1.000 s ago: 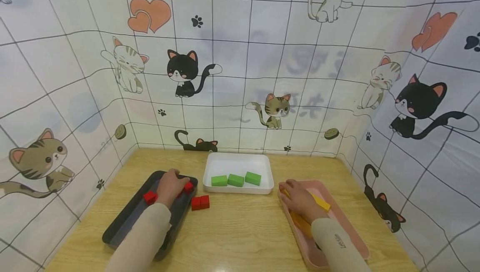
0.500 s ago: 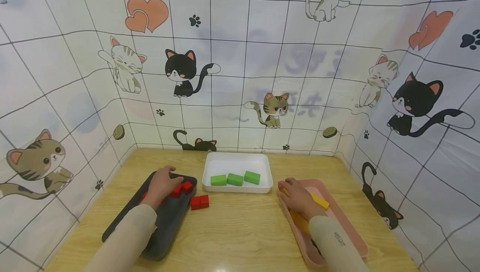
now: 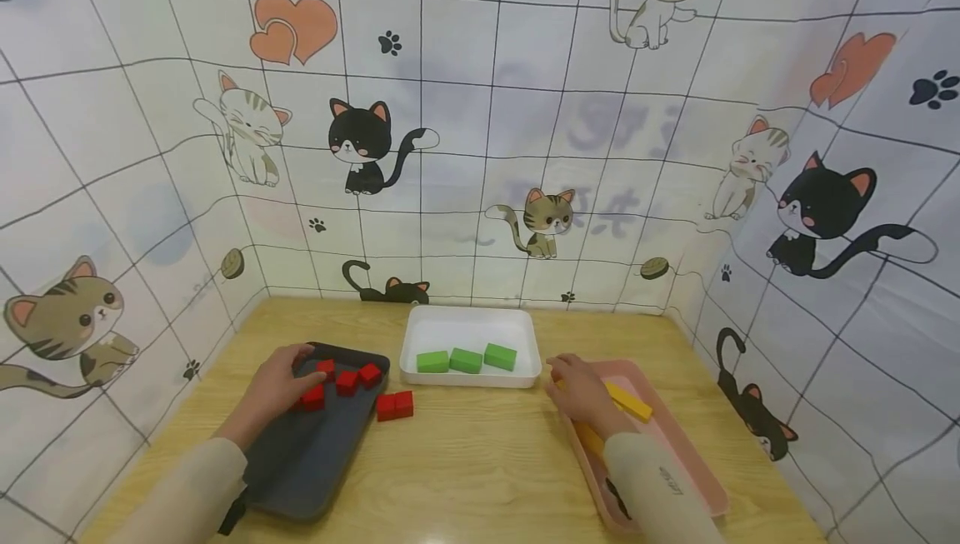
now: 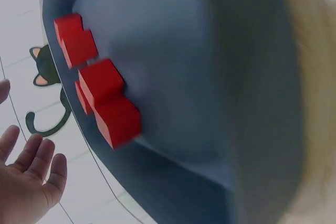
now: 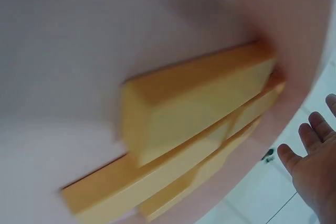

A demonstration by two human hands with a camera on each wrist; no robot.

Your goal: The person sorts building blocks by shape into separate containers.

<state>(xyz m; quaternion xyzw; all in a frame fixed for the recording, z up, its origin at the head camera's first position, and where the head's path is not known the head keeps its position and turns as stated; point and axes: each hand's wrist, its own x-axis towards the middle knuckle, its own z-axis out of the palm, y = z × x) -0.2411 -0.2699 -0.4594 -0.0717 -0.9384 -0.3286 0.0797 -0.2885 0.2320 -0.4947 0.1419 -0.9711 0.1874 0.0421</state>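
Observation:
My left hand (image 3: 273, 390), fingers spread and holding nothing, is over the left side of the dark grey tray (image 3: 311, 477). Several red blocks, among them one nearest the thumb (image 3: 312, 398), cluster in that tray's far part; the left wrist view shows them close together near a wall (image 4: 118, 121). On the right, my right hand (image 3: 583, 394) hovers over the near-left rim of the pink tray (image 3: 697, 477). Its fingers are loosely bent with nothing between them in the right wrist view. Several yellow bars (image 5: 205, 103) lie side by side in the pink tray, partly hidden by the hand.
A white tray (image 3: 468, 323) with three green blocks (image 3: 466, 361) stands at the back middle. Two red blocks (image 3: 394, 405) sit side by side on the wooden table (image 3: 450, 477), right of the dark tray. A cat-patterned sheet (image 3: 450, 127) encloses the back and sides.
My left hand has drawn leftward and back from over the red blocks, its fingers spreading and uncovering them. My right hand stays over the pink tray with only a slight shift.

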